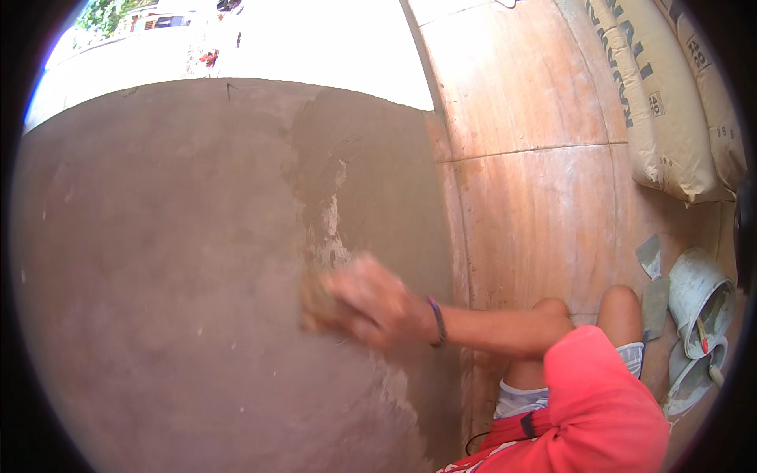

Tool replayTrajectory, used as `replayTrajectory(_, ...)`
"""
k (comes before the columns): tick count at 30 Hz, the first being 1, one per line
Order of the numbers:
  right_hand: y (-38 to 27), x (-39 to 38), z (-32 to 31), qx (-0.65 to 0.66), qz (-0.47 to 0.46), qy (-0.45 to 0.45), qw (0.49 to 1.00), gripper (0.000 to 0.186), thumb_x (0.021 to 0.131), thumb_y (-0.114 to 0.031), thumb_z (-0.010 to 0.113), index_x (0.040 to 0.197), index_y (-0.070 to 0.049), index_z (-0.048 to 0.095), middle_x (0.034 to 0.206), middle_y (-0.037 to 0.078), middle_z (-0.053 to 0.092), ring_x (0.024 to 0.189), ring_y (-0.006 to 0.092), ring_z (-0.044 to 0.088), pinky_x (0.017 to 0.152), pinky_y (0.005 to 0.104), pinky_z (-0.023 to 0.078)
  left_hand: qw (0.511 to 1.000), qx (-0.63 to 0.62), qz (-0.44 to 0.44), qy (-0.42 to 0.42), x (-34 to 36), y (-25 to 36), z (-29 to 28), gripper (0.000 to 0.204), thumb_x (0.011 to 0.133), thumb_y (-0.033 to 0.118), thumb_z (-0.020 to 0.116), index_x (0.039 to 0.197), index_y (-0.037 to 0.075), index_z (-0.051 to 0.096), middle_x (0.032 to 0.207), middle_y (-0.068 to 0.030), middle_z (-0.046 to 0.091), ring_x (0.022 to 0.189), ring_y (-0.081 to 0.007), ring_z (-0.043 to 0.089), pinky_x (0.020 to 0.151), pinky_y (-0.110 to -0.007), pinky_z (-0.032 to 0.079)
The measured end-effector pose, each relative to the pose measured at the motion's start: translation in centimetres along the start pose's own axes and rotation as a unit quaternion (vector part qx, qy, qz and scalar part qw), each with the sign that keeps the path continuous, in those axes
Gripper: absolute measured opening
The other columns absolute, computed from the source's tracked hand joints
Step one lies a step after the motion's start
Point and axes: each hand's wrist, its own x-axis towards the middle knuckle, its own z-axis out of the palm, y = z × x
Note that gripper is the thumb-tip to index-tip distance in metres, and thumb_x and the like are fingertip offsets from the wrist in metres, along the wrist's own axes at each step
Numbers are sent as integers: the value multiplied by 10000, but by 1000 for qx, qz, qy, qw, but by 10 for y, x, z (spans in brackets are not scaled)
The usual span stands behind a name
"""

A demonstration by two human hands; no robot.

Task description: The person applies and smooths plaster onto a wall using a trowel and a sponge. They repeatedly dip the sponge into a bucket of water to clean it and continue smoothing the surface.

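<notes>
My right hand [374, 303], smeared by motion, presses a brownish-yellow block that looks like a sponge [319, 303] against a grey plastered wall surface [173, 236]. A dark band circles the wrist, and the red sleeve reaches up the arm. Above the hand, a rough pale patch [333, 225] shows in the plaster. A darker, damp-looking strip [386, 181] runs along the surface's right side. My left hand is out of view.
Reddish tiles [536, 205] adjoin the plaster on the right. Full paper sacks [670, 102] lie at the upper right. Below them are a flat grey blade [649, 256] and a plaster-stained bucket [698, 284] holding a red-tipped tool. Another whitish container [694, 382] sits beside it. My bent knees [619, 307] are near.
</notes>
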Motion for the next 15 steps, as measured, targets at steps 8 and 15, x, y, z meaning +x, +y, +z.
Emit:
replayTrajectory(8,148,-7,-94,-142,318,276,896,508,886,-195,612,1306,63,489,1213,275,603,1159,360,582,987,418,449,1000,1,2,0,-4,3,3,659,1000,504,417,1400,-19,452,1384,-249,487,1211,-443,504,979,-577,403)
replayTrajectory(15,130,87,-58,-119,306,231,916,506,871,-192,630,1280,83,514,1251,313,568,1197,412,543,1037,442,420,1000,20,6,-2,-1,-3,3,658,1001,503,416,1399,-19,454,1379,-249,492,1205,-442,509,977,-575,406)
